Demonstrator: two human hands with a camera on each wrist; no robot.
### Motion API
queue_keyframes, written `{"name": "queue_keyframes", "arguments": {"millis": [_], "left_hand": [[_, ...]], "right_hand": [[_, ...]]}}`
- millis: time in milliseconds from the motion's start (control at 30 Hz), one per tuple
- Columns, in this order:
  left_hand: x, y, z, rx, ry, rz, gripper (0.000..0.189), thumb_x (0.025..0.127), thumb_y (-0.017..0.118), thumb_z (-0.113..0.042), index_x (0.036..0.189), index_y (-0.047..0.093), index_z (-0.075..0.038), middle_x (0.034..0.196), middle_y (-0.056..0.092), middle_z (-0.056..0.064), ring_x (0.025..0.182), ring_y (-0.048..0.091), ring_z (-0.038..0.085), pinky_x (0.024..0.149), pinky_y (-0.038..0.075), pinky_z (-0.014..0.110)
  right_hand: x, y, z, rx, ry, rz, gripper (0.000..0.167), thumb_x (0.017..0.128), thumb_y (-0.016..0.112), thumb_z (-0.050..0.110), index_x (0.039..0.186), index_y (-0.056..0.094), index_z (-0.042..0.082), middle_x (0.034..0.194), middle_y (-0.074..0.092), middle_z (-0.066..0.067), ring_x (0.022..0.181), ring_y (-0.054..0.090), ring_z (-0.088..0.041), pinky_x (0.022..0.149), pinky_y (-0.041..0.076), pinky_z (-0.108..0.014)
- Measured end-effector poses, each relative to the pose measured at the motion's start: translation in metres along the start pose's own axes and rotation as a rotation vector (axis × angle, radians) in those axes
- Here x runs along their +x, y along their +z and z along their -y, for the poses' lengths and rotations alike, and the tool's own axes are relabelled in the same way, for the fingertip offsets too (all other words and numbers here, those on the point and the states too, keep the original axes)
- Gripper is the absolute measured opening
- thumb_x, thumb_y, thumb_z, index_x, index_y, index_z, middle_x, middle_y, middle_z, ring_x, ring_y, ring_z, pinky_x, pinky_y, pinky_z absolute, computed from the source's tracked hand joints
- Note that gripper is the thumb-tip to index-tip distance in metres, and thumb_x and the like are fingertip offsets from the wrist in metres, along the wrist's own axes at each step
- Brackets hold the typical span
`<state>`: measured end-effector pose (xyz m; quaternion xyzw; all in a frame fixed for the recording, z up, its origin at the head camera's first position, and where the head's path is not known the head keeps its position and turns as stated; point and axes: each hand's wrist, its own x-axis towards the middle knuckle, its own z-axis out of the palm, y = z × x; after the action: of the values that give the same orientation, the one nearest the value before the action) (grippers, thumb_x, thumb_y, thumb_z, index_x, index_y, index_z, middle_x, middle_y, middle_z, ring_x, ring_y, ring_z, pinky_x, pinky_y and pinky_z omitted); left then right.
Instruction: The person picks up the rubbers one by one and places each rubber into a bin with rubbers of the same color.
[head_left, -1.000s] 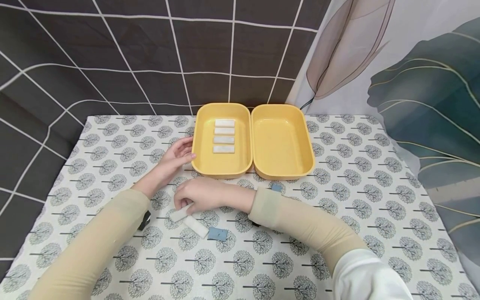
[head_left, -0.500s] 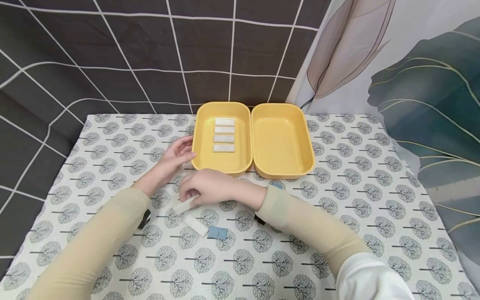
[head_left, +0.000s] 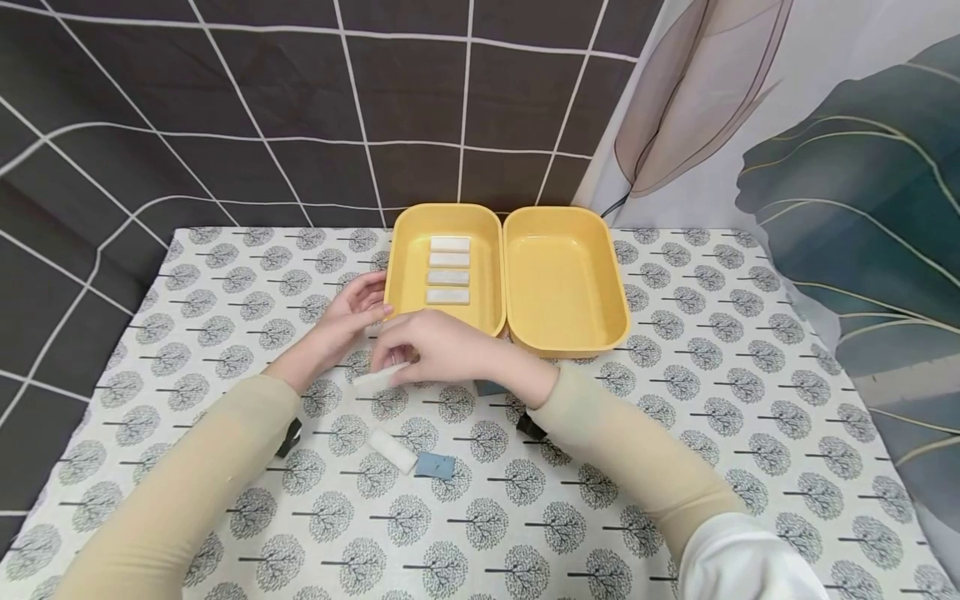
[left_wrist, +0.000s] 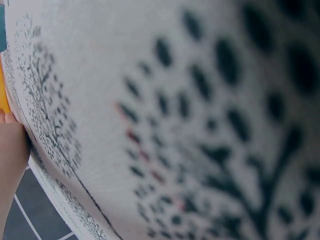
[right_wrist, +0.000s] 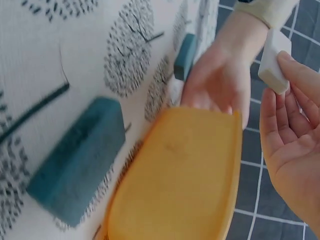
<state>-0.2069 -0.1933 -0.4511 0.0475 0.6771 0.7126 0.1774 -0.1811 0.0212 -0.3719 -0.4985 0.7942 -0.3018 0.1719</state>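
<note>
White block (head_left: 372, 382) pinched firmly between thumb and fingertips, and the right hand (head_left: 442, 346) has it near the close corner of the left yellow tray (head_left: 405, 275)! Beyond that grip, four white blocks (head_left: 448, 277) lie stacked in a column of rows; to its left, the left hand (head_left: 345, 321), fingers relaxed, touches the tray's side. Nearer the person, a loose white block (head_left: 392, 451) lies beside a blue block (head_left: 435, 466).

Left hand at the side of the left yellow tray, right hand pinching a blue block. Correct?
Not quite: the right hand is pinching a white block, not a blue one; the head and right wrist views both show it. The left hand is at the side of the left yellow tray, as you say.
</note>
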Motion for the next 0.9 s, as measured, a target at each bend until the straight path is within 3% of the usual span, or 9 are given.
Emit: {"name": "queue_keyframes", "arguments": {"millis": [167,300,433,567,667,900], "left_hand": [[0.0,0.0,0.0,-0.006,-0.006,0.0,0.069,0.101,0.051,0.005,0.164,0.025,0.0,0.17,0.03,0.022,0.137,0.047,0.012,0.136,0.027,0.048],[-0.001,0.0,-0.001,-0.026,-0.021,0.004,0.069,0.102,0.051,0.004,0.165,0.025,-0.002,0.17,0.03,0.021,0.135,0.048,0.011,0.134,0.028,0.055],[-0.001,-0.001,-0.002,-0.035,-0.047,0.006,0.069,0.103,0.052,0.002,0.166,0.024,-0.005,0.17,0.03,0.019,0.138,0.047,0.012,0.129,0.039,0.051],[-0.001,-0.001,-0.001,-0.003,-0.052,-0.004,0.07,0.103,0.053,0.001,0.166,0.023,-0.004,0.171,0.03,0.019,0.144,0.044,0.017,0.126,0.044,0.038],[-0.001,0.0,-0.001,0.019,-0.036,-0.009,0.071,0.102,0.054,0.002,0.165,0.024,-0.001,0.171,0.03,0.02,0.147,0.043,0.021,0.129,0.039,0.033],[0.0,0.0,-0.002,0.049,-0.021,-0.01,0.071,0.101,0.054,0.001,0.165,0.024,0.001,0.171,0.03,0.021,0.151,0.039,0.027,0.134,0.032,0.038]], "right_hand": [[-0.005,-0.01,-0.004,0.049,0.03,-0.06,0.02,0.089,0.085,0.011,0.109,0.079,0.01,0.104,0.075,0.0,0.09,0.062,-0.008,0.086,0.055,-0.012],[-0.007,-0.016,-0.007,0.068,0.052,-0.109,0.018,0.089,0.085,0.009,0.107,0.08,0.01,0.105,0.075,-0.001,0.091,0.063,-0.01,0.086,0.057,-0.014],[-0.011,-0.022,-0.011,0.066,0.074,-0.149,0.018,0.089,0.085,0.009,0.106,0.08,0.01,0.104,0.075,-0.001,0.092,0.063,-0.012,0.088,0.057,-0.016],[-0.016,-0.027,-0.016,0.073,0.095,-0.202,0.017,0.089,0.084,0.007,0.104,0.08,0.01,0.101,0.076,-0.002,0.092,0.064,-0.013,0.088,0.058,-0.02],[-0.019,-0.032,-0.02,0.085,0.115,-0.234,0.015,0.089,0.084,0.005,0.104,0.08,0.009,0.099,0.075,-0.003,0.092,0.064,-0.015,0.089,0.059,-0.024],[-0.028,-0.042,-0.034,0.116,0.174,-0.269,0.016,0.09,0.081,0.002,0.106,0.078,0.006,0.102,0.077,-0.006,0.093,0.064,-0.019,0.092,0.059,-0.03]]}}
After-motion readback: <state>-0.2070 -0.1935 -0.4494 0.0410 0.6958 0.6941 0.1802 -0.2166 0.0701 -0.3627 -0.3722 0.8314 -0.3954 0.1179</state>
